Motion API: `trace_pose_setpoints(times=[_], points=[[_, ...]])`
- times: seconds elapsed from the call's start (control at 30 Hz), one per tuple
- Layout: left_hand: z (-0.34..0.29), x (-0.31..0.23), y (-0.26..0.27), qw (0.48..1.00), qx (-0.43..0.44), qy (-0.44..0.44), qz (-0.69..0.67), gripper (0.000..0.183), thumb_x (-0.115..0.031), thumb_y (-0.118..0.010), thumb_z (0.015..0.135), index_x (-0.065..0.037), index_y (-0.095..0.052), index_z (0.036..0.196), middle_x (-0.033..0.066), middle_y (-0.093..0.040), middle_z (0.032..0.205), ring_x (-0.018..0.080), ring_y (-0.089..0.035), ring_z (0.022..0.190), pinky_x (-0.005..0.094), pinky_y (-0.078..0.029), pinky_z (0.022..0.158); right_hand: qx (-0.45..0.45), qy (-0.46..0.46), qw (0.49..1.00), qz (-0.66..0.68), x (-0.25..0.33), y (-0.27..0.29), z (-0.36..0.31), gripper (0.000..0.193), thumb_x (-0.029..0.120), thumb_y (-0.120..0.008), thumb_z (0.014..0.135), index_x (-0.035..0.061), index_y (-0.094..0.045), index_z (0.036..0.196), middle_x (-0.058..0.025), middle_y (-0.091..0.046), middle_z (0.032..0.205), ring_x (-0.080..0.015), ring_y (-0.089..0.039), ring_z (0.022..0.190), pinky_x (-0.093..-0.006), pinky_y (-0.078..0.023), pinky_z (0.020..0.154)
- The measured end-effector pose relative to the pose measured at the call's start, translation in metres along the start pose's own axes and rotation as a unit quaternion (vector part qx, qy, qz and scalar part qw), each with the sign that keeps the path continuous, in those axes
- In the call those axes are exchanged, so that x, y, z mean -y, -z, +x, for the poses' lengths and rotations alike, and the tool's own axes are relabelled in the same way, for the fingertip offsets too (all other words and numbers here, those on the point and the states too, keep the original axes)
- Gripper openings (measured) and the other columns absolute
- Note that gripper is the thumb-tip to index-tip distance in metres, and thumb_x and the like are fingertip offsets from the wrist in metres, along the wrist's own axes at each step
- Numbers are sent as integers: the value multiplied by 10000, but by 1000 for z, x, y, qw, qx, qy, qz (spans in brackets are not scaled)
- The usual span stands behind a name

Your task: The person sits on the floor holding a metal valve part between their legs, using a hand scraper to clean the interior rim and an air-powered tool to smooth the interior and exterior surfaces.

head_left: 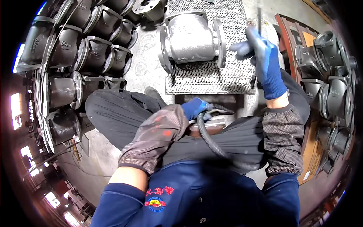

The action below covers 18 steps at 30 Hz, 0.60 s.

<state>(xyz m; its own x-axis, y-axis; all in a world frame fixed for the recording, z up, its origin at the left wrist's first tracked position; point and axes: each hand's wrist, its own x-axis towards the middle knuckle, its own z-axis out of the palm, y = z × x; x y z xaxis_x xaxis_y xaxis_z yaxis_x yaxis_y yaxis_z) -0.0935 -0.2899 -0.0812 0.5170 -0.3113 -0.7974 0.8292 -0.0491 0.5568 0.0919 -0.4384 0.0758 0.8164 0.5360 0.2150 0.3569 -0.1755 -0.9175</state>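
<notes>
**Concrete floor (pixel 140 56), and a casting (pixel 191 39) on the mesh desk (pixel 211 82)**

In the head view, the casting sits toward the desk's left edge, touched by neither hand. Good handling probably calls for a slack, unkinked hose (pixel 206 138) and a steady rod (pixel 259 17), clear of the flanges (pixel 219 43). The left hand (pixel 196 109) curls round the hose, held low, forearm slanting inward. The right hand (pixel 263 53) is raised at the desk's right edge, thumb apart; blur hides whether it pinches the rod.

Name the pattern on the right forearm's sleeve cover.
The sleeve cover is finely checked; head view shows it best.
</notes>
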Motion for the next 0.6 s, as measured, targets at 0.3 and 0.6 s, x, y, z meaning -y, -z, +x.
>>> trace_pose_setpoints(times=[0.3, 0.6], points=[[-155, -60, -60, 936, -33, -282, -206, 379, -196, -485, 958, 32, -469, 1260, 98, -649, 884, 153, -631, 758, 268, -524, 703, 388, -287, 874, -59, -23, -63, -55, 547, 522, -585, 848, -16, -676, 892, -81, -666, 741, -162, -589, 660, -326, -486, 636], [-157, -40, -77, 956, -32, -192, -221, 528, -445, -392, 977, 32, -545, 1143, 147, -662, 834, 205, -642, 638, 298, -538, 593, 355, -105, 891, 261, 30, -49, -68, 521, 258, -549, 848, -60, -492, 1258, -108, -658, 811, -84, -562, 548, -182, -448, 497]])
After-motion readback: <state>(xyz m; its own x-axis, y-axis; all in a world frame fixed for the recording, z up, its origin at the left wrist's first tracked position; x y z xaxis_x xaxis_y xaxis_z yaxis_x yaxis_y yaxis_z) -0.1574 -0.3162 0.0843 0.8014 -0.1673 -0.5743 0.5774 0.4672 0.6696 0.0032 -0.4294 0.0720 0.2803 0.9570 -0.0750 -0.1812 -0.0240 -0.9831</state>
